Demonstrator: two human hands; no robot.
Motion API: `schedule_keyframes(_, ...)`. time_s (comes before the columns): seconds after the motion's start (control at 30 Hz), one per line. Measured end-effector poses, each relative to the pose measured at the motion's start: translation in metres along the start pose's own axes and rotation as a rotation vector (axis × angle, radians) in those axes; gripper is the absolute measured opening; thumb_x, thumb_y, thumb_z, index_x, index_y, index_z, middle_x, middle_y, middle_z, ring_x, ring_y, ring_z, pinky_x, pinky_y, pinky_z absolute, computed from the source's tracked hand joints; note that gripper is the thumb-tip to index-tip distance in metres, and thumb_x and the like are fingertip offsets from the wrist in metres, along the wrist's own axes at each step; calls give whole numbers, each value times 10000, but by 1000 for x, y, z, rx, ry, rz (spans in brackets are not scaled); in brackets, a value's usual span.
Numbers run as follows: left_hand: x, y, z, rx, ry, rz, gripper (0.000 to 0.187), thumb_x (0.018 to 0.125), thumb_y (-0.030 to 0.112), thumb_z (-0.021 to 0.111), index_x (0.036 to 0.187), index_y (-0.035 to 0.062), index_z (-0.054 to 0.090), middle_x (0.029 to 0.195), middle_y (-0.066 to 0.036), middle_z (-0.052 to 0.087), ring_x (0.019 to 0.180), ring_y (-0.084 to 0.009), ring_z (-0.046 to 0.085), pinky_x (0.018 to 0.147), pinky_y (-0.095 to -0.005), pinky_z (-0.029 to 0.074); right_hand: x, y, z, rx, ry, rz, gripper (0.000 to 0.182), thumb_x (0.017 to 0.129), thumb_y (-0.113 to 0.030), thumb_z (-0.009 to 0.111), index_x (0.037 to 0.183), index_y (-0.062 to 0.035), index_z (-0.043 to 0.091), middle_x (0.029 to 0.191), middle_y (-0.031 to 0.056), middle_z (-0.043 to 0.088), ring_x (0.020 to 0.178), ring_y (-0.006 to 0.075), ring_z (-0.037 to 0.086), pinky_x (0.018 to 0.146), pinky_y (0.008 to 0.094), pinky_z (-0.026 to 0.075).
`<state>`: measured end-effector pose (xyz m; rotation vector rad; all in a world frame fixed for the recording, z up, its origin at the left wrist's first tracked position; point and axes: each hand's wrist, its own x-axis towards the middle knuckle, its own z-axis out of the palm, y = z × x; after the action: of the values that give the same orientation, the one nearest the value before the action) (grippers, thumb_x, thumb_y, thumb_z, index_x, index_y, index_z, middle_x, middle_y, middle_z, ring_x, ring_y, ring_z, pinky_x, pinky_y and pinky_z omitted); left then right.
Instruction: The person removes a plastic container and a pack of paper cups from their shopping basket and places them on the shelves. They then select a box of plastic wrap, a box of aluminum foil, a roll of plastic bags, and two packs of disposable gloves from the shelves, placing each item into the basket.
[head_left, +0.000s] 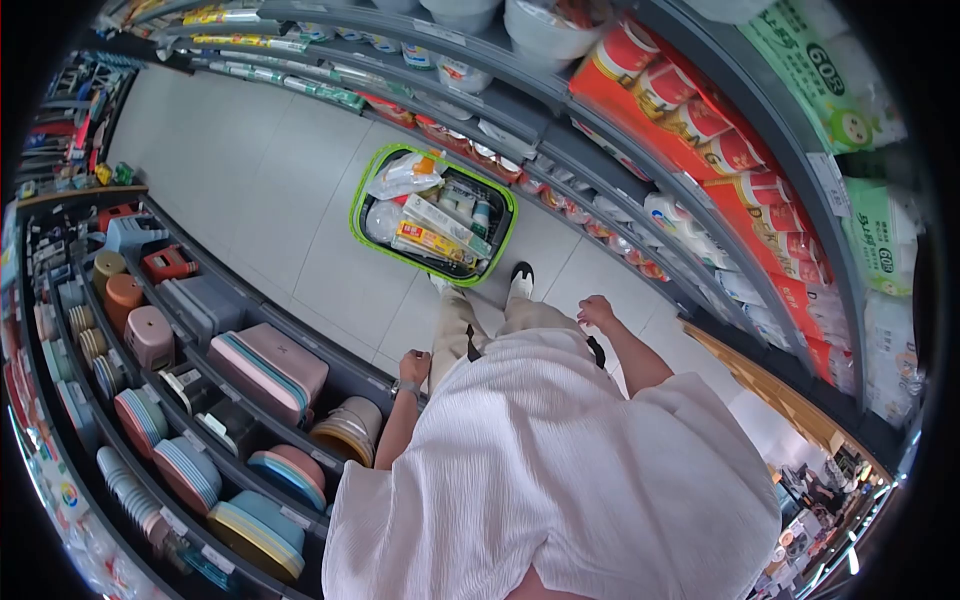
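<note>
On the floor just ahead of my feet stands a black basket with a bright green rim [357, 208]. Inside it lie a white plastic bag [405, 175], a yellow and red box [433, 241], a long white box [447, 219] and several bottles. My left hand [414, 367] hangs beside my left leg with its fingers curled, near the edge of the left shelf. My right hand [596, 311] is held by my right hip, its fingers curled. Neither hand touches the basket. Whether anything small is inside either hand is hidden.
Left shelves [330, 385] hold stacked bowls, pink boxes [268, 370] and storage tubs. On the right, shelves [700, 190] carry red packs of paper cups [690, 125] and green packs [820, 75]. A tiled floor [255, 170] runs between them.
</note>
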<state>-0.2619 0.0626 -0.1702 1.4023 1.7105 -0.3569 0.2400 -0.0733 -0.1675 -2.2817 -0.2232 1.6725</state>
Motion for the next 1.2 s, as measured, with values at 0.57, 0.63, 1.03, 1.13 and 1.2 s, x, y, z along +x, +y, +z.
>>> schedule_keyframes(0.57, 74, -48, -83, -394, -260, -164, 358, 919, 233, 608, 1063, -87, 680, 864, -163, 742, 714, -212, 723, 633, -336, 580, -42, -146, 184, -21, -1, -120, 291, 961, -260, 582, 1068, -5, 674, 896, 97, 737, 742, 177, 727, 598, 302, 561)
schedule_keyframes(0.63, 87, -51, -86, -383, -249, -126, 333, 915, 228, 602, 1024, -74, 689, 832, -162, 747, 691, -206, 730, 621, -339, 583, -43, -139, 195, -22, -8, -91, 296, 967, -265, 579, 1075, -5, 670, 892, 95, 735, 741, 176, 727, 593, 299, 560)
schedule_keyframes(1.03, 140, -19, -77, -488, -301, -45, 321, 928, 234, 590, 998, -64, 686, 800, -151, 739, 727, -216, 738, 657, -343, 576, -8, -118, 212, 50, 37, 29, 282, 925, -258, 629, 1028, -6, 704, 857, 109, 735, 714, 168, 708, 613, 312, 558)
schedule_keyframes(1.13, 146, -2, -88, -135, -329, 103, 459, 905, 404, 541, 948, -18, 716, 835, -205, 732, 862, -360, 725, 813, -440, 557, 28, -96, 216, -253, 104, -162, 285, 878, -283, 660, 973, -25, 734, 785, 106, 742, 708, 187, 707, 666, 340, 566)
schedule_keyframes(1.2, 161, -16, -68, -159, -318, 59, 455, 891, 401, 542, 958, -9, 728, 886, -216, 737, 936, -388, 714, 853, -455, 549, 13, -130, 214, -144, 72, -101, 285, 872, -276, 671, 979, -19, 732, 790, 102, 743, 707, 187, 717, 666, 346, 575)
